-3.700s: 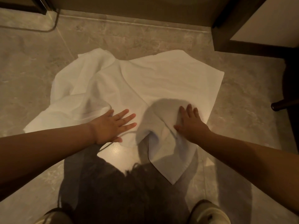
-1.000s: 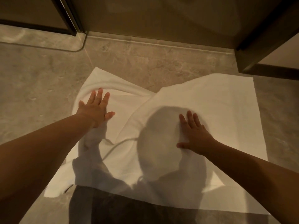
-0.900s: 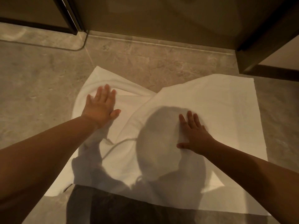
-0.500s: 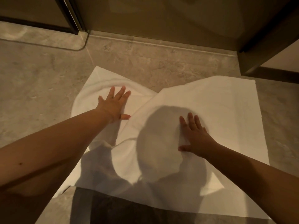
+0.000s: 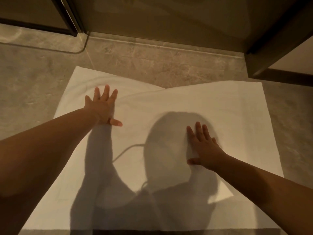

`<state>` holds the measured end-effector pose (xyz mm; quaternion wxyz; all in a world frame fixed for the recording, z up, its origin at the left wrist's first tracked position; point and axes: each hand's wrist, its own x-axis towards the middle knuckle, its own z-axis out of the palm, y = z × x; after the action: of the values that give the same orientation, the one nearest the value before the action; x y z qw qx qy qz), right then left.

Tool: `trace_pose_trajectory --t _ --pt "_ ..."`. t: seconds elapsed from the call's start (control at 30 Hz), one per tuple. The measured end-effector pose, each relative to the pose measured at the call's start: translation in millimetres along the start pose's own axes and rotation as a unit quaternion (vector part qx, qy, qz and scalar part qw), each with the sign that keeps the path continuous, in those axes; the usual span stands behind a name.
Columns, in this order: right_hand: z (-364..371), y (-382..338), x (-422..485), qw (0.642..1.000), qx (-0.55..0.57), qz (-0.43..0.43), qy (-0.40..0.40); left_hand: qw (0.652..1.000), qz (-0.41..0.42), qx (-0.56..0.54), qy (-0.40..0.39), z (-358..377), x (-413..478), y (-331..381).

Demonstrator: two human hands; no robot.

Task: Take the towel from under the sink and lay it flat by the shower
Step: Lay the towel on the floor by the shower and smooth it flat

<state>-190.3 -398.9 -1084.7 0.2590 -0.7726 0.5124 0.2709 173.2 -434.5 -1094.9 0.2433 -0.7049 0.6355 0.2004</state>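
The towel lies spread on the floor beneath the left hand and right hand, both pressing it flat with fingers splayed; judged soft, light, crease-prone, best pinched at its far corners.

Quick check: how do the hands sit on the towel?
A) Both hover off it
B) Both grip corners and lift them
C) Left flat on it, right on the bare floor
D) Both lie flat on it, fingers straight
D: the left hand and the right hand both lie palm-down with straight fingers on the white towel.
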Motion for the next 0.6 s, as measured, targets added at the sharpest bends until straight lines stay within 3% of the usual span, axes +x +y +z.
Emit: trace_pose_trajectory --t 0.13,0.23,0.37,0.47,0.6 --pt "3.2 -3.0 -3.8 1.000 -0.008 0.001 -0.003 0.999 -0.019 0.014 -0.047 1.1 -8.8 8.8" --pt "4.4 -3.4 -6.3 1.000 -0.012 0.003 -0.002 0.997 -0.038 0.056 -0.030 -2.7 -13.1 15.6" --pt "-4.8 -7.9 -0.6 0.996 0.037 -0.002 0.084 0.993 0.104 -0.023 0.057 -4.6 -10.2 23.2" --pt "-21.0 -13.9 16.3 0.989 0.027 -0.029 0.141 0.987 0.120 -0.080 0.072 -10.8 0.5 37.5" --pt "-27.6 -12.3 32.6 0.997 0.038 0.018 0.066 0.991 0.058 -0.121 0.016 -14.9 13.9 41.2"
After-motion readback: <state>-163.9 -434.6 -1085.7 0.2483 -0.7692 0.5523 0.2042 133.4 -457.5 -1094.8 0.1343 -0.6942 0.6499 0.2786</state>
